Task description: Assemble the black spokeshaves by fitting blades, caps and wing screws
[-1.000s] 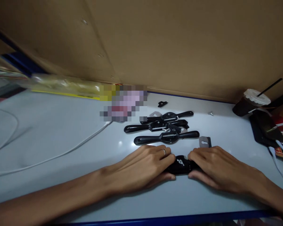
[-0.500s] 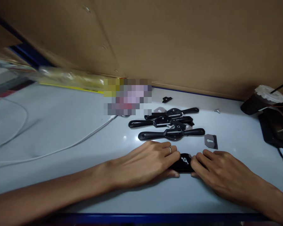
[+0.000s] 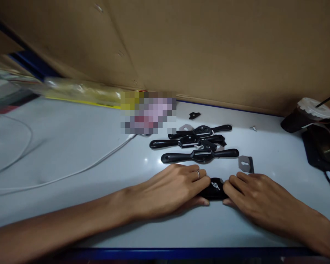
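Both hands grip one black spokeshave (image 3: 215,190) low over the table. My left hand (image 3: 178,187), with a ring on one finger, is closed round its left handle; my right hand (image 3: 249,196) is closed round the right one. Only the tool's middle, with a small silver screw, shows between them; the handles are hidden. Beyond the hands lie three more black spokeshaves: a front one (image 3: 178,157), a middle one (image 3: 165,143) and a back one (image 3: 222,128). A grey blade (image 3: 244,164) rests just past my right hand.
A black cap piece (image 3: 194,115) and a silver thumbscrew (image 3: 253,128) lie farther back. At the right stands a lidded cup (image 3: 304,115) with a straw. A white cable (image 3: 99,164) crosses the table (image 3: 71,146) at left. Cardboard (image 3: 208,47) walls the back.
The spokeshave between my hands has tilted slightly, so its middle looks rounder now. Both hands keep nearly the same place and grip.
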Available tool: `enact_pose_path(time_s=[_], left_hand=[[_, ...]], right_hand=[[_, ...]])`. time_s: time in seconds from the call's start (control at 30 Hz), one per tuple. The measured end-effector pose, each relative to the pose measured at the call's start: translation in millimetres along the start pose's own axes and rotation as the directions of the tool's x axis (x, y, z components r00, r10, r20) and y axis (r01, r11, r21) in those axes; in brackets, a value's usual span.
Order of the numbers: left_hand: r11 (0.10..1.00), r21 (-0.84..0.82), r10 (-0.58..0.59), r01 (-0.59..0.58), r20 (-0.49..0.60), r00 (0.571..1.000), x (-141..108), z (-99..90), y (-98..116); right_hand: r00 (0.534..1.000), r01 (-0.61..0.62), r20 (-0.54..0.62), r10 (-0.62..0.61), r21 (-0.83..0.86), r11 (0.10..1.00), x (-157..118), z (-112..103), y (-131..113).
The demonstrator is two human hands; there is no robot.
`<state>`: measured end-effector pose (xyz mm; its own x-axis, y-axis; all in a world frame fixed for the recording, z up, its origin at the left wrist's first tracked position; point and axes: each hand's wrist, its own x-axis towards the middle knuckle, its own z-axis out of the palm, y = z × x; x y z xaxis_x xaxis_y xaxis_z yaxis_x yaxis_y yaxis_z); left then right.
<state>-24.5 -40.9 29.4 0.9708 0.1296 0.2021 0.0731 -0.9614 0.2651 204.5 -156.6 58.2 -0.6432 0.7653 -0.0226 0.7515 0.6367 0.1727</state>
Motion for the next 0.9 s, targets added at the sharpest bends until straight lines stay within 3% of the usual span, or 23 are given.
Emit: enact_pose_path(time_s=[0.1,0.27,0.57,0.9], left_hand=[[1.0,-0.007,-0.025,0.025,0.028,0.999,0.1,-2.2,0.8],[0.999,0.007,-0.038,0.037,0.101,0.994,0.1,-7.3,1.0],[0.998,0.036,-0.058,0.055,0.098,0.993,0.4,-4.8,1.4],[0.999,-0.04,0.003,-0.002,0.011,1.0,-1.0,-3.5,-0.3]], right_hand=[[0.999,-0.053,0.001,0.054,0.099,0.994,-1.2,-3.5,4.3],[0.981,-0.157,0.158,0.11,0.322,0.934,-3.4,-14.8,13.0],[0.98,-0.148,0.178,0.091,0.341,0.928,-1.2,-15.7,13.7],[0.977,-0.154,0.196,0.081,0.397,0.905,-0.7,-16.8,13.8]])
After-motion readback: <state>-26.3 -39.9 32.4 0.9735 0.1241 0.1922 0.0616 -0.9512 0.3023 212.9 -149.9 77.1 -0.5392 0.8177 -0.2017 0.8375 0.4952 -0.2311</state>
